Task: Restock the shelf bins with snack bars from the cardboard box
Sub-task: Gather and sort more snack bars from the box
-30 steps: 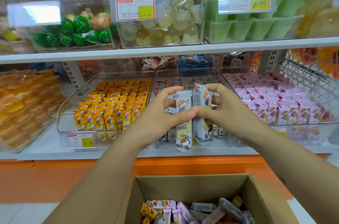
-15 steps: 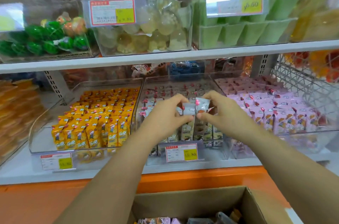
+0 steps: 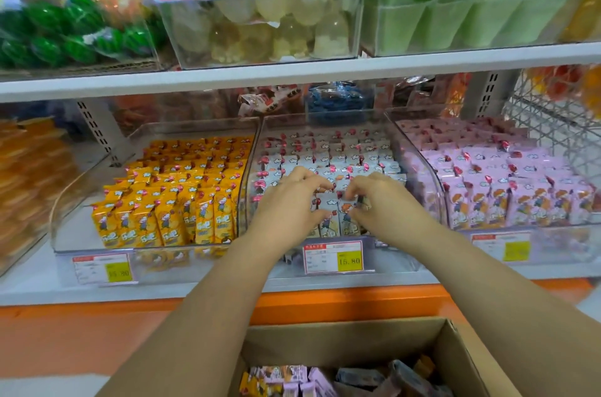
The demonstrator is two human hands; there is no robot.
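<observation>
Both hands reach into the middle clear shelf bin [image 3: 419, 253], which holds rows of white-and-blue snack bars [image 3: 341, 152]. My left hand [image 3: 289, 201] and my right hand [image 3: 383, 201] pinch a few white snack bars [image 3: 338, 217] between them, standing upright at the front row of that bin. The open cardboard box [image 3: 455, 361] sits below at the bottom edge, with mixed yellow, pink and dark bars [image 3: 292, 380] inside.
A bin of yellow bars [image 3: 169, 195] stands to the left and a bin of pink bars [image 3: 507, 182] to the right. Price tags [image 3: 333, 256] hang on the bin fronts. An upper shelf [image 3: 292, 74] carries bins of jelly snacks overhead. A wire basket [image 3: 553, 123] is at far right.
Both hands carried the white bars from in front of the shelf forward and down into the middle bin. The view moved closer to the shelf.
</observation>
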